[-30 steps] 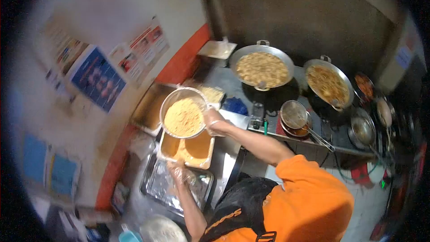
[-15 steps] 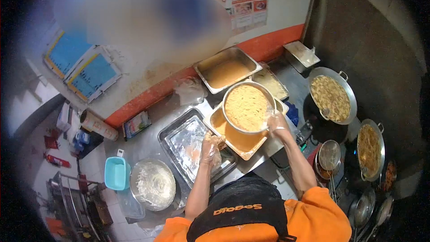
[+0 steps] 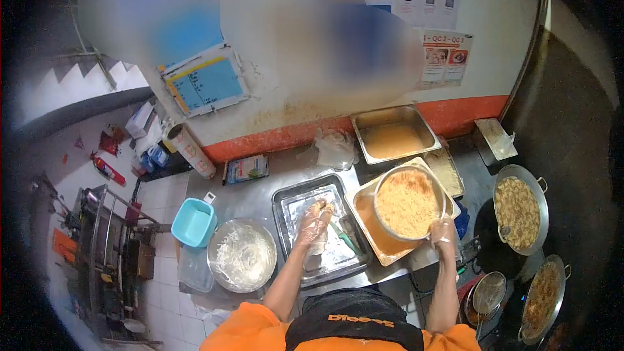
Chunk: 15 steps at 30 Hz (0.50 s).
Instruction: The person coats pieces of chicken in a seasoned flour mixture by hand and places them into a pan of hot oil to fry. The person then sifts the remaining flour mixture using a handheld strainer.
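My right hand (image 3: pixel 444 233), in a clear plastic glove, grips the rim of a round sieve (image 3: pixel 408 203) heaped with orange-yellow crumbs. The sieve is over a rectangular metal pan (image 3: pixel 380 247) coated in orange crumbs. Over a dark-rimmed tray (image 3: pixel 294 205) my left hand (image 3: pixel 314 224), also gloved, has its fingers closed round a pale, crumb-coated piece, whose exact shape is hard to make out. A green-handled utensil (image 3: pixel 348 240) lies in the tray, to the right of my left hand.
A metal bowl with white flour (image 3: pixel 242 255) and a turquoise tub (image 3: pixel 194 222) stand on the left. Behind are a deep metal pan (image 3: pixel 396 133) and a plastic bag (image 3: pixel 335 148). At right, two large woks (image 3: pixel 521 211) hold frying food; a strainer (image 3: pixel 489 292) rests nearby.
The view has swung left, so the counter shows further right. My left hand has moved from the crumb pan to over the tray. My right hand still holds the sieve.
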{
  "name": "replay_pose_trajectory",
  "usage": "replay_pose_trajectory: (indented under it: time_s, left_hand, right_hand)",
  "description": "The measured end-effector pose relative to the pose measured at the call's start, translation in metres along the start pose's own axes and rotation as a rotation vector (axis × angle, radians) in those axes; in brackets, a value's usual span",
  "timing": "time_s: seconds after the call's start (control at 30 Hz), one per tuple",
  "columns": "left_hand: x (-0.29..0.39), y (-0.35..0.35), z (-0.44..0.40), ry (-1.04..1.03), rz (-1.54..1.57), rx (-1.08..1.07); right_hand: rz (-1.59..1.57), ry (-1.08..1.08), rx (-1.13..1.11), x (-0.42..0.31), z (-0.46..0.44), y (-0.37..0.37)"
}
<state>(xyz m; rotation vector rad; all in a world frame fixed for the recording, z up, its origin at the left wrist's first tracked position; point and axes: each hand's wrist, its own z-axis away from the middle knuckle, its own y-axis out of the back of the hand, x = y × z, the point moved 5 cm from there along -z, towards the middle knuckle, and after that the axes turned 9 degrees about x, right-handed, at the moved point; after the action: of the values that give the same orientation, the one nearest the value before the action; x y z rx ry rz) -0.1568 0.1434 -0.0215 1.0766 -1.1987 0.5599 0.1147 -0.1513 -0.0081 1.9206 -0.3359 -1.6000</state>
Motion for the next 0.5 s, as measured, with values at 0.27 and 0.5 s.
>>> replay_pose_trajectory:
  time_s: [0.27, 0.5]
  left_hand:
    - [-0.069, 0.013, 0.007, 0.116, 0.228, 0.074]
    - [-0.071, 0.019, 0.018, 0.218, 0.516, 0.074]
  right_hand:
    - [0.113, -0.048, -0.103, -0.002, 0.012, 0.006]
    - [0.043, 0.027, 0.037, 0.017, -0.005, -0.015]
